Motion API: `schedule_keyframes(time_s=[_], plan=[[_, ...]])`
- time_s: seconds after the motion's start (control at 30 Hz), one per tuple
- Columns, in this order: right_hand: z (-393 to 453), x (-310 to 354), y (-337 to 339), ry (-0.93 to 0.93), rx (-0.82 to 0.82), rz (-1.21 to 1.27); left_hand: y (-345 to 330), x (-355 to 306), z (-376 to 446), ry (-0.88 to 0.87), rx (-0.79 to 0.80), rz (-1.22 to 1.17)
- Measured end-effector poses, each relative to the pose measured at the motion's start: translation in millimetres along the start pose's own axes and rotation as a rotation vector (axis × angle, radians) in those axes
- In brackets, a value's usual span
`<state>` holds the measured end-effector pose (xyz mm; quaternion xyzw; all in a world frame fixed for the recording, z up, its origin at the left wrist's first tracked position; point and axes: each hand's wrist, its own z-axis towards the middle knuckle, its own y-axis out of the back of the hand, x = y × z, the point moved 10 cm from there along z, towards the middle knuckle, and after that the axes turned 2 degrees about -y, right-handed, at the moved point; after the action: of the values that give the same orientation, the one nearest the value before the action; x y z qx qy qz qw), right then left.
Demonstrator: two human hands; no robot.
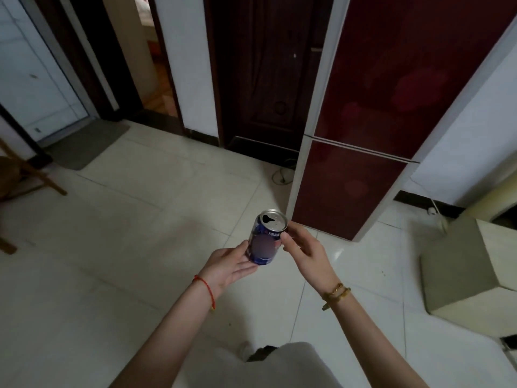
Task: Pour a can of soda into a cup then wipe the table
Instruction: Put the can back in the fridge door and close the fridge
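Observation:
A blue soda can (266, 239) with a silver top is held upright in front of me, over the tiled floor. Its mouth is open and no tab shows on the lid. My left hand (229, 266) cups the can's lower side and bottom from the left. My right hand (303, 249) touches the can's upper right side near the rim with its thumb and fingertips. No cup, cloth or table top is in view.
A dark red fridge (372, 130) stands ahead on the right, with a cable on the floor at its left. A beige cabinet (470, 264) is at the right edge. A wooden chair (25, 175) and a grey mat (86, 144) lie to the left. Dark doors stand behind.

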<state>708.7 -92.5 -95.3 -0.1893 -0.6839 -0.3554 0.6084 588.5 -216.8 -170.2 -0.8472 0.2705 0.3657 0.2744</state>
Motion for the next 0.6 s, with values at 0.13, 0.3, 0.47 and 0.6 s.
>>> schedule_keyframes(time_s=[0.13, 0.3, 0.47, 0.6], plan=[[61.8, 5.4, -10.2, -0.010, -0.004, 0.015, 6.9, -41.8, 50.7, -0.007, 0.006, 0.014], [129.7, 6.8, -20.0, -0.036, -0.045, 0.024, 14.2, -86.3, 113.3, 0.009, 0.034, 0.048], [201.1, 8.2, -32.5, -0.041, -0.115, 0.014, 18.4, -139.8, 181.1, -0.031, 0.123, 0.138], [257.4, 12.3, -41.7, -0.060, -0.199, 0.027, 20.4, -193.1, 227.5, -0.037, 0.200, 0.215]])
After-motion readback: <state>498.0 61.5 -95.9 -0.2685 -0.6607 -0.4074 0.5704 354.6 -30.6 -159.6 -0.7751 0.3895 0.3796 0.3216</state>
